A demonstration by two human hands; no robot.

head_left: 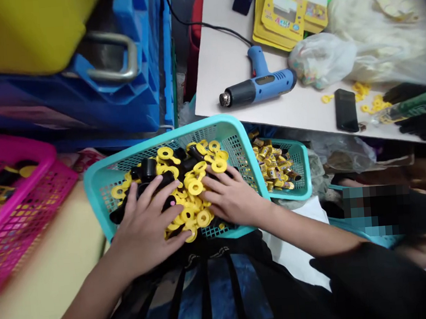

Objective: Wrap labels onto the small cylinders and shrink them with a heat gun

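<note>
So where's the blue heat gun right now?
In the head view, the blue heat gun lies on the white table, right of centre toward the top, just beyond the large turquoise basket.

Black top (pixel 205 296), dark fabric, loose fit. Front print (pixel 222 295): tall vertical panels in mottled blue, leftmost greyer, split by black bars. Small pale lettering (pixel 208 253) above panels, curved line, too small to read. Right sleeve (pixel 382 279) black, wide, ends near elbow. Left forearm (pixel 94 294), right forearm (pixel 309 230) bare. Left grip (pixel 150 227), right grip (pixel 230 194): bare, five-fingered.
</note>
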